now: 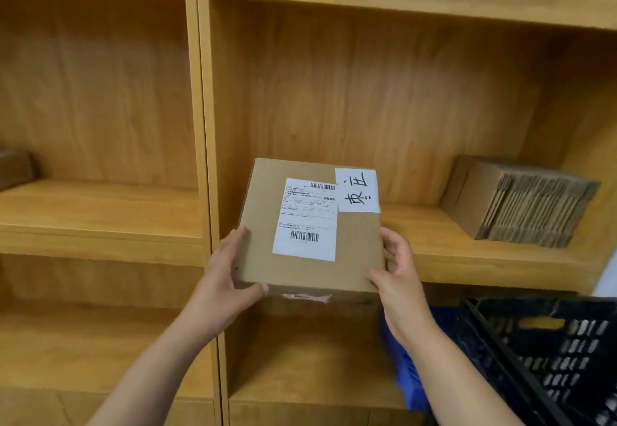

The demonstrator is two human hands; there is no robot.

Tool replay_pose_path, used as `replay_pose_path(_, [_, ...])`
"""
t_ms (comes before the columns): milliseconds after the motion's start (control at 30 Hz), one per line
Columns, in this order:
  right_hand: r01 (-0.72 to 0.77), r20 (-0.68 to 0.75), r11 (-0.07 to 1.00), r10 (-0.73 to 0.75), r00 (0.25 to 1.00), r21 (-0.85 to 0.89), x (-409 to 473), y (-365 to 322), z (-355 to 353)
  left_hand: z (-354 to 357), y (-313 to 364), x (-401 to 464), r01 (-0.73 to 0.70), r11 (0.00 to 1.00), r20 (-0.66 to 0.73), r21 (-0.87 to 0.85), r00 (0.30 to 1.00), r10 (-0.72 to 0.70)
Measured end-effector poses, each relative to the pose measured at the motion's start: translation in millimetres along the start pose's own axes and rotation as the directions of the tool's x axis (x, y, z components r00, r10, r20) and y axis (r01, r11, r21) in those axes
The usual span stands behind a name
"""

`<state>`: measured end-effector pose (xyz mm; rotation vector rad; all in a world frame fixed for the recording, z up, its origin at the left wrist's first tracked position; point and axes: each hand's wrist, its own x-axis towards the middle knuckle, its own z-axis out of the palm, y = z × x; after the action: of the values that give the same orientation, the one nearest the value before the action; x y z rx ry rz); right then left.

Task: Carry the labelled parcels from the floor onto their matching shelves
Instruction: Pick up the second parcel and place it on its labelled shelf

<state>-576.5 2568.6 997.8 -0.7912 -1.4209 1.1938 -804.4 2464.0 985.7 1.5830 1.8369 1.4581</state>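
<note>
A brown cardboard parcel (pixel 354 245) sits partly on the middle shelf board (pixel 467 258) of the right bay, its near edge hanging over the front. It carries a white shipping label with barcodes and a white slip with handwritten characters. My left hand (pixel 230 275) grips its near left corner and side. My right hand (pixel 400 268) holds its near right corner.
A stack of flattened cardboard boxes (pixel 524 202) lies at the right of the same shelf. A black plastic crate (pixel 547 352) stands at the lower right, with something blue (pixel 407 379) beside it. A brown box edge (pixel 13 168) shows on the left bay's shelf. A wooden upright (pixel 205 158) divides the bays.
</note>
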Motion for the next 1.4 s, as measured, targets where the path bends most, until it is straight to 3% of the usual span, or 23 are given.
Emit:
replay_pose_path(433, [0.042, -0.008, 0.967, -0.045, 0.999, -0.251, 74, 2, 18, -2, -10, 81, -0.137, 0.974, -0.068, 0.181, 0.986, 0.152])
replay_pose_path(667, [0.121, 0.024, 0.87, -0.124, 0.992, -0.478, 99, 8, 33, -5, -19, 115, -0.325, 0.77, -0.001, 0.549, 0.921, 0.389])
replay_pose_path(933, [0.18, 0.049, 0.692, -0.206, 0.977, -0.699, 130, 23, 48, -2, -30, 154, -0.28, 0.573, 0.022, 0.771, 0.91, 0.415])
replay_pose_path(1233, [0.185, 0.077, 0.589, -0.204, 0.976, -0.787, 135, 21, 57, 4, -30, 163, -0.227, 0.491, 0.003, 0.841, 0.91, 0.415])
replay_pose_path(1400, [0.18, 0.084, 0.611, -0.183, 0.98, -0.771, 119, 17, 48, 2, -21, 135, -0.234, 0.468, 0.026, 0.852, 0.912, 0.408])
